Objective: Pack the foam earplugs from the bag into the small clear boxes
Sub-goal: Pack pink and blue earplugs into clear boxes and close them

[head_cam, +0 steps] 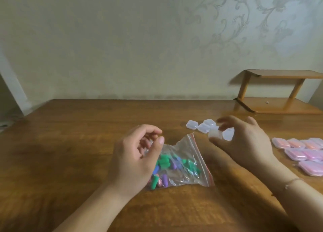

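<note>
A clear zip bag (185,163) with a red seal strip lies on the wooden table (70,153), holding several green, purple and pink foam earplugs (165,163). My left hand (138,160) hovers over the bag's left part with fingers curled; whether it holds the plastic or an earplug is hidden. My right hand (244,142) pinches a small clear box (215,134) just right of the bag's top corner. Three more empty clear boxes (201,125) lie behind it.
Several shut boxes with pink contents (304,153) lie in rows at the right edge of the table. A small wooden two-tier shelf (279,93) stands at the back right against the wall.
</note>
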